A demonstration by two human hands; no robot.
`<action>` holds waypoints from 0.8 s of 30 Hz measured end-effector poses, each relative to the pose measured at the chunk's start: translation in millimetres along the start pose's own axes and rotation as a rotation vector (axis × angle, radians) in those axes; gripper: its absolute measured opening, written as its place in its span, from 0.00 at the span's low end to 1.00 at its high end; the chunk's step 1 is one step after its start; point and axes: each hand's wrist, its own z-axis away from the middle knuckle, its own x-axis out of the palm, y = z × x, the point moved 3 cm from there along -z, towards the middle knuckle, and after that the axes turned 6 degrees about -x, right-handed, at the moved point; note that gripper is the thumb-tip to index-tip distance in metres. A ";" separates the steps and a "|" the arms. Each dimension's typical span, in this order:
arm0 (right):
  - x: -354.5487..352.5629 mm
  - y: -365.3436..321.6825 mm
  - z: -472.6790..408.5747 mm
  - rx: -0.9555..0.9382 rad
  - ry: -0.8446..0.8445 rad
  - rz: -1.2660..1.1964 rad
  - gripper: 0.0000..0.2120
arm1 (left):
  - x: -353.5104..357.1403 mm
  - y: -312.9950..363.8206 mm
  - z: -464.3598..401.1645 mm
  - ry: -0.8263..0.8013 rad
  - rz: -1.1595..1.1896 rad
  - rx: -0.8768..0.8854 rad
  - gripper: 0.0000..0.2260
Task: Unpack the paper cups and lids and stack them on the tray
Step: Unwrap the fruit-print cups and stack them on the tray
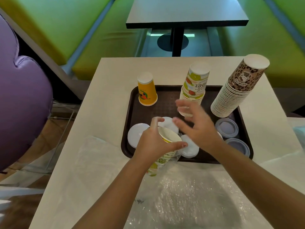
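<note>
A dark brown tray (165, 105) sits on the beige table. My left hand (151, 142) grips a nested stack of fruit-print paper cups (162, 160), mouth up, at the tray's near edge. My right hand (196, 124) hovers blurred just right of it, fingers spread and holding nothing. On the tray stand an upside-down yellow cup (146, 90), an upside-down fruit-print cup stack (194, 85) and a tall leaning leopard-print stack (237, 90). White lids (137, 134) lie at the near left, and clear bluish lids (227, 128) lie at the right.
Clear plastic wrapping (189, 195) covers the near part of the table. A purple cushion (21, 103) bulges at the left. Behind the table stand green benches (69, 30) and a second dark-edged table (186, 14).
</note>
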 end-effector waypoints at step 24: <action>7.6 15.4 34.8 0.433 -0.253 -0.127 0.19 | 22.8 -11.7 19.1 -0.029 -0.030 0.108 0.33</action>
